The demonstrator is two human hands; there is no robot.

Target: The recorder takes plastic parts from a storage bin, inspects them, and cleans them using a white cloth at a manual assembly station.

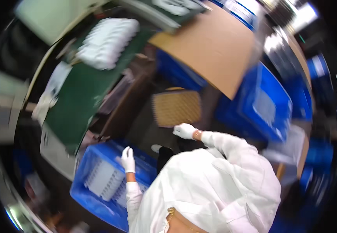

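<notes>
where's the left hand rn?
Head view, lower left of centre: the left hand, gloved white, is over the blue crate, beside the white ribbed trays stacked inside.

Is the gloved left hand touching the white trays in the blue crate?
Cannot tell. In the head view the left hand overlaps the white trays in the blue crate, but blur hides any contact or gap.

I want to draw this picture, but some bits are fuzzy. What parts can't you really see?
- Head view, left hand: whether it grips the white parts in the blue crate or only rests there is lost to blur.
- Right hand: by the yellow mat; blur hides any contact.
- White stack on the green table: smeared, single pieces unreadable.
- Floor under the person: hidden by the white coat.
</notes>
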